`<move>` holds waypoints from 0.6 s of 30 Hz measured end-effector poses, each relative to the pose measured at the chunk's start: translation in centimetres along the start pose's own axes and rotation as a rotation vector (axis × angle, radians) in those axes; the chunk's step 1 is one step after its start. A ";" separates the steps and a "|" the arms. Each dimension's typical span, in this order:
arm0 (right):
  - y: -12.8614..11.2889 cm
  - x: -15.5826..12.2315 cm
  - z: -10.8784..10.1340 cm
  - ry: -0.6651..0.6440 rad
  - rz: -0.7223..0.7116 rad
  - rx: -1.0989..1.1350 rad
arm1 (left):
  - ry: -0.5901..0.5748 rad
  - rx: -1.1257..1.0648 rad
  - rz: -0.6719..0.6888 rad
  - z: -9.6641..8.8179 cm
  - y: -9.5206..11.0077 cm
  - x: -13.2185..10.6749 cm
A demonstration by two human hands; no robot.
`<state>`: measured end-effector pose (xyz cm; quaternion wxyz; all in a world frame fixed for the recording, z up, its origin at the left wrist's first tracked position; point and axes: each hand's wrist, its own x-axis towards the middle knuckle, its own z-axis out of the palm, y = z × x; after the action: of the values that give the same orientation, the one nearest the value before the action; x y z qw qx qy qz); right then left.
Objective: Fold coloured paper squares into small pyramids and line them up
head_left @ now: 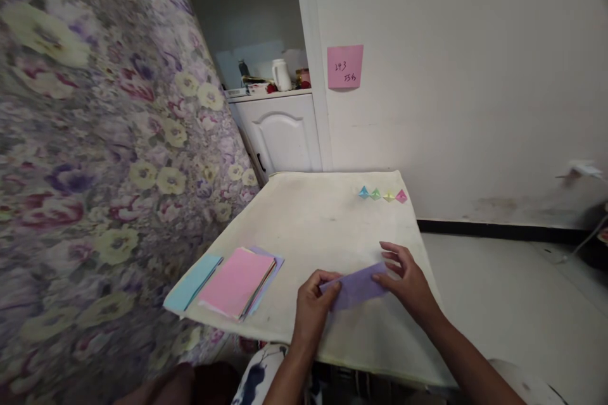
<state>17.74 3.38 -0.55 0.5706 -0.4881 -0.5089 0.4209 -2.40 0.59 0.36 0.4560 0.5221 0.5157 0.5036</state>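
Observation:
A strip of purple paper (358, 289), seemingly folded over, is held slightly tilted above the near right part of the cream-covered table (304, 221). My left hand (314, 307) pinches its left end between thumb and fingers. At the other end, my right hand (408, 281) has its thumb against the paper's edge, with the fingers raised and apart from the thumb. Whether the right fingers also grip the paper from behind is hard to see.
A stack of coloured paper topped by a pink sheet (240, 281) lies left, beside blue paper (194, 281). Several small folded paper pieces, including a pink one (401, 196), line the far right. A floral curtain (118, 171) hangs left; a pink note (344, 67) is on the wall.

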 end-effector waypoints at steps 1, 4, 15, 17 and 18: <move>-0.2 0.1 -0.2 -0.051 0.015 0.017 | -0.027 -0.042 -0.058 0.0 -0.1 0.1; -0.6 0.2 -0.5 -0.294 0.194 0.150 | -0.043 -0.099 -0.141 0.1 -0.6 0.2; 1.5 -0.5 0.7 -0.318 0.300 0.166 | 0.072 -0.261 -0.214 0.2 -0.5 0.4; 1.7 -0.5 0.9 -0.290 0.294 0.189 | 0.030 -0.325 -0.204 0.3 -0.2 0.3; 1.8 -0.5 1.0 -0.276 0.291 0.206 | -0.005 -0.358 -0.202 0.4 -0.1 0.2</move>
<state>16.71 3.34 -2.38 0.4755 -0.4335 -0.4608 0.6113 -2.05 0.79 0.20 0.5910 0.3793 0.4666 0.5377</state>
